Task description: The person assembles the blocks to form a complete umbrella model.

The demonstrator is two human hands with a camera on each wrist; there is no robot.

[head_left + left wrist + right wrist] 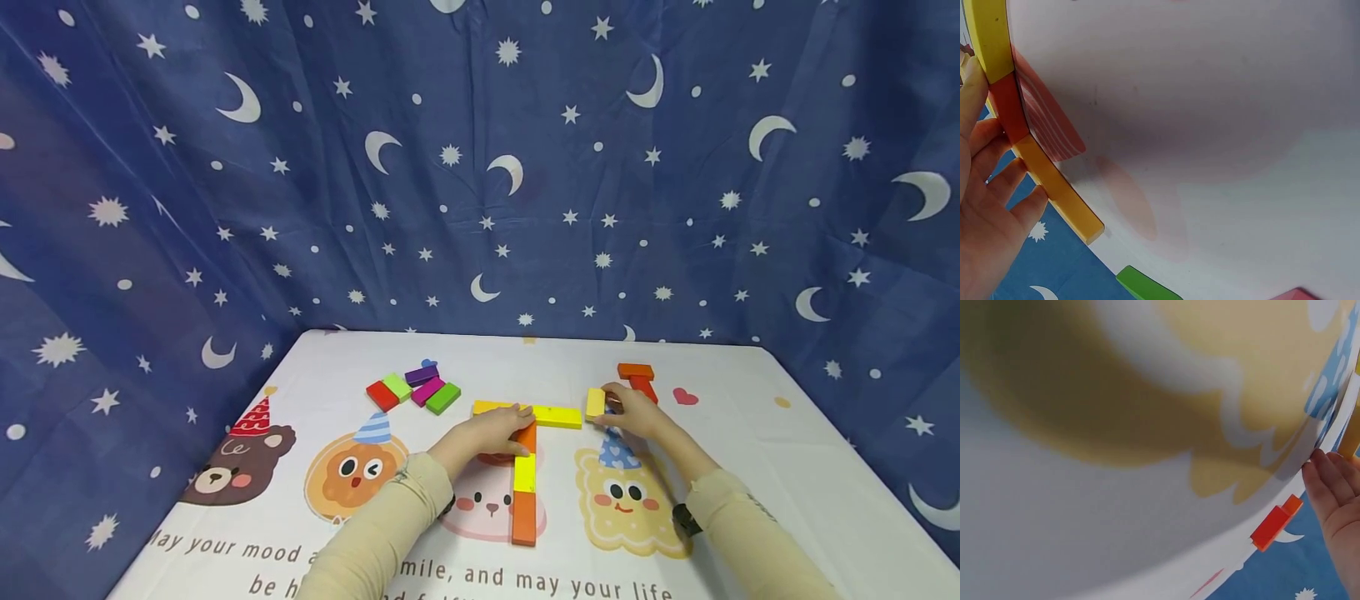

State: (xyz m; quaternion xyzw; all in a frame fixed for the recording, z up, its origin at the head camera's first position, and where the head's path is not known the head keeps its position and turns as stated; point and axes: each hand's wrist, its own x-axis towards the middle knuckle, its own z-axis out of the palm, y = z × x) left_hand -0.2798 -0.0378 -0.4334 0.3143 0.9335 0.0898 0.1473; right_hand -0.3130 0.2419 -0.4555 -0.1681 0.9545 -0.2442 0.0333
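Wooden blocks lie in a T on the white tablecloth. Its crossbar has an orange-yellow block (1060, 187) at the left and a yellow block (557, 417) at the right. Down the stem run an orange block (528, 440), a yellow block (525, 473) and another orange block (524, 518). My left hand (495, 431) rests at the junction, its extended fingers touching the blocks and partly covering them. Just right of the crossbar, my right hand (633, 410) pinches a light yellow block (596, 403) between thumb and fingers. A small gap separates that block from the crossbar.
Behind and left of the T lie several loose blocks, among them a red block (382, 396) and a green block (443, 398). Beyond my right hand are an orange block (635, 371) and a red block (643, 388). A blue curtain (525, 208) hangs behind the table.
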